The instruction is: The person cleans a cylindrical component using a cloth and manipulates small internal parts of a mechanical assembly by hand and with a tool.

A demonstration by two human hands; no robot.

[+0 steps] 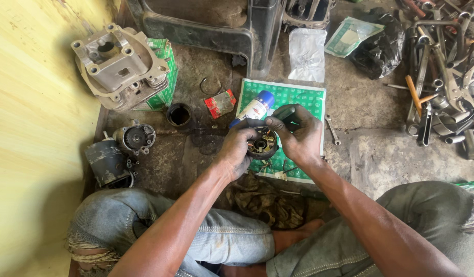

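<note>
Your left hand (238,149) cups a round, dark metal part (261,143) from the left, fingers wrapped shut around its rim, holding it just above the green-patterned sheet (303,100) on the floor. Your right hand (297,134) comes in from the right, fingers pinched closed on a dark green-handled tool (285,114), its tip hidden down at the part's open face. Inside that part you can see a ring of brassy pieces around a central hole.

Just beyond your hands, a white spray can with a blue cap (256,107) lies tilted on the sheet, touching your left fingers or very near them. A small spanner (332,129) lies just off the sheet's right edge.

Far left, a grey metal engine casting (116,66) sits on top of a green box (167,77). Nearer, a small black cup (179,114) stands open; what it holds you cannot tell. Left of it lies a starter motor body (137,137) beside a dark cylinder (107,163). Far right, a heap of wrenches and pliers (447,77). A crumpled rag (265,202) rests by your knees.
</note>
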